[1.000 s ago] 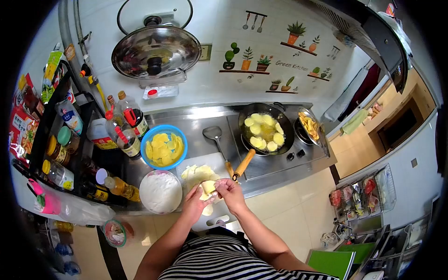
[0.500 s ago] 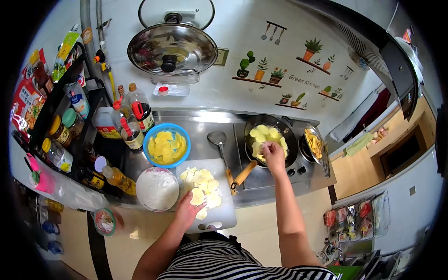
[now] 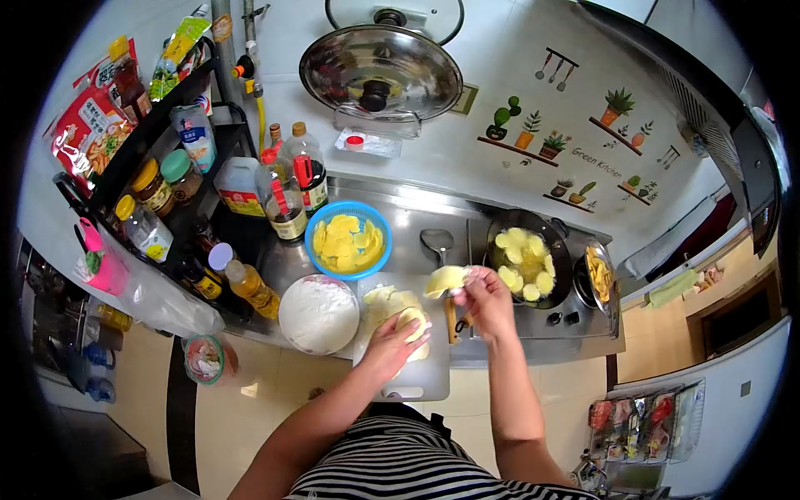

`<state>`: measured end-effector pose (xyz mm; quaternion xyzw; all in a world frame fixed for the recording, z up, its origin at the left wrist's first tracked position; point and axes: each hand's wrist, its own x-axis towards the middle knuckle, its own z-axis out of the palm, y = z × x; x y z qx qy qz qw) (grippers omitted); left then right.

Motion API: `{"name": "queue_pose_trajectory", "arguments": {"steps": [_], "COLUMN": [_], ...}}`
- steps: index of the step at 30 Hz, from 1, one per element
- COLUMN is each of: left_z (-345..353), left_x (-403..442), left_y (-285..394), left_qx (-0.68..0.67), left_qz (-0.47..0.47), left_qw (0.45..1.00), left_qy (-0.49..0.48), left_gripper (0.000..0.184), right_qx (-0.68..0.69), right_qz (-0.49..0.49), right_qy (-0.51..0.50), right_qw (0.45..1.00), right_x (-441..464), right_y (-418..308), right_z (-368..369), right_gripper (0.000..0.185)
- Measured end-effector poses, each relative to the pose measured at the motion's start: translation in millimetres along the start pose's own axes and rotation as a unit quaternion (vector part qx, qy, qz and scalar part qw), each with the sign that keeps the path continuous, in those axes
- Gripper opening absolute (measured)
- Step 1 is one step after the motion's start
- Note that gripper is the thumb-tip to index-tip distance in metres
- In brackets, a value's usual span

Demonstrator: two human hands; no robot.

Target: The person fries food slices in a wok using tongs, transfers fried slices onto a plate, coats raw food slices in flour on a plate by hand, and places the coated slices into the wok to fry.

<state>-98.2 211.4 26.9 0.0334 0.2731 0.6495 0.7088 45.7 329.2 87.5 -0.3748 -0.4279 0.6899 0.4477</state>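
My left hand [image 3: 393, 346] is closed on a pale, flour-dusted potato slice [image 3: 410, 323] above the white cutting board [image 3: 427, 379]. More floured potato slices [image 3: 385, 300] lie on the board, partly covered by that hand. My right hand [image 3: 492, 308] pinches a floured potato slice or small stack [image 3: 445, 281] between the board and the wok; I cannot tell how many pieces. To its right, several yellow slices lie spread in bubbling oil in the dark wok [image 3: 560, 237]. The wok's wooden handle [image 3: 452, 321] is mostly hidden behind my right hand.
Left of the board are a bowl of white flour [image 3: 318, 315] and a blue basket [image 3: 347, 271] with yellow slices. A spatula [image 3: 437, 242] lies beyond the board. Fried pieces fill a metal dish [image 3: 598, 275] right of the wok. Sauce bottles [image 3: 283, 204] crowd the left.
My right hand has come back left from over the wok and now holds potato. Slices in the wok lie more spread out. The view has swung left.
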Motion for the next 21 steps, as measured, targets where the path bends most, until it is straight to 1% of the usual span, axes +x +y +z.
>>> {"name": "queue_pose_trajectory", "arguments": {"steps": [1,3,4,5,7,8,12,15,18,21], "left_z": [1,-2,-5,-8,-2,-3,0,-1,0,1], "left_x": [2,8,9,8,0,-2,-13,-16,-17,-15], "left_y": [0,-3,-3,-4,2,4,12,13,9,7], "left_qx": [0.001,-0.015,-0.013,-0.012,0.014,0.011,0.009,0.007,0.023,0.055], "left_qz": [-0.001,0.028,0.048,0.043,0.083,0.083,0.083,0.073,0.081,0.07], "left_qw": [1.0,0.999,0.999,0.999,0.996,0.996,0.996,0.997,0.996,0.994], "left_qy": [0.001,0.013,0.015,0.013,0.033,0.039,0.03,-0.003,0.005,0.058], "left_gripper": [0.021,0.024,0.03,0.03,0.034,0.036,0.036,0.038,0.041,0.045], "right_qx": [0.026,0.065,0.074,0.084,0.098,0.112,0.1,0.108,0.109,0.096], "right_qz": [0.004,0.027,0.036,0.045,0.056,0.07,0.071,0.063,0.059,0.059], "right_qy": [-0.013,-0.008,-0.003,0.002,0.019,0.031,0.045,0.055,0.055,0.041], "right_qw": [1.0,0.998,0.997,0.995,0.993,0.991,0.991,0.991,0.991,0.993], "right_x": [-9,-26,-32,-37,-46,-50,-61,-68,-72,-76], "right_y": [9,22,29,33,34,35,40,41,38,36], "right_z": [8,18,18,18,19,20,21,22,23,22], "right_gripper": [0.011,0.011,0.011,0.012,0.011,0.01,0.009,0.009,0.008,0.008]}}
